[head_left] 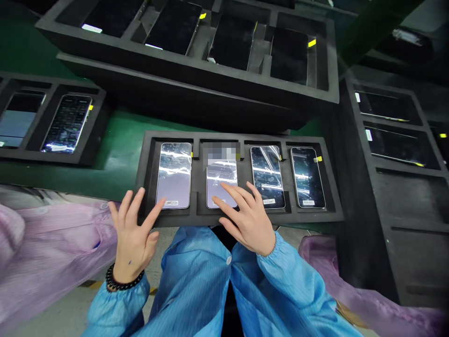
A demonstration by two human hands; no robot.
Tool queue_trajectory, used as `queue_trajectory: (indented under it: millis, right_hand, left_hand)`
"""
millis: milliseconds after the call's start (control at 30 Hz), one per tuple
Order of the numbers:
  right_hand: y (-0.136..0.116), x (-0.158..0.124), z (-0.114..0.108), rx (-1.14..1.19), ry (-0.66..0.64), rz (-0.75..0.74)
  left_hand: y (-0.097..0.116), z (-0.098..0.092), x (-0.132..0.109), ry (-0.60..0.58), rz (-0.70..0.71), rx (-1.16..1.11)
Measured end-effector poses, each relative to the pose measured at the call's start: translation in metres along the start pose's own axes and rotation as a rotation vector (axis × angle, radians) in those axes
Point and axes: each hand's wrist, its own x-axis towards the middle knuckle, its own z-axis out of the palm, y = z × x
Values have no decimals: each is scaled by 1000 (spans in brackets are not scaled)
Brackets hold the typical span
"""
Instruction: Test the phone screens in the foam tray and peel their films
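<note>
Blue sleeves (196,285) frame both hands. Spread wide and holding nothing, the left hand (131,234) has its forefinger on the near rim of the foam tray (150,187), beside the first phone (174,174). Also splayed, the right hand (247,215) lies flat on the second phone (221,180) and grips nothing. This looks like checking or seating phones; lifting one would need fingertips at its edges. The third phone (267,175) and fourth phone (307,177) fill the other pockets. Farther off, the left tray (52,154) and far tray (196,70) hold more.

Probably a phone assembly plant: foam trays (150,154) of phones (174,175), antistatic smocks (196,285), green bench (119,135).
</note>
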Motion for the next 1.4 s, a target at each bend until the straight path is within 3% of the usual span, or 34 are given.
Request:
queue_trajectory:
  millis: [200, 567, 833, 1033, 1167, 1400]
  right_hand:
    - [2, -1, 2, 74, 97, 12]
    - [4, 0, -5, 126, 36, 48]
    - [34, 34, -10, -31, 44, 304]
    - [36, 29, -3, -42, 101, 332]
    - [34, 28, -3, -41, 115, 337]
    - [36, 31, -3, -54, 21, 307]
  left_hand:
    - [-4, -1, -5, 81, -29, -43]
    - [-2, -2, -1, 96, -20, -39]
    - [15, -6, 58, 225, -12, -53]
    - [19, 3, 77, -35, -161, -102]
    - [19, 2, 73, -27, -176, -104]
    - [21, 2, 74, -13, -186, -96]
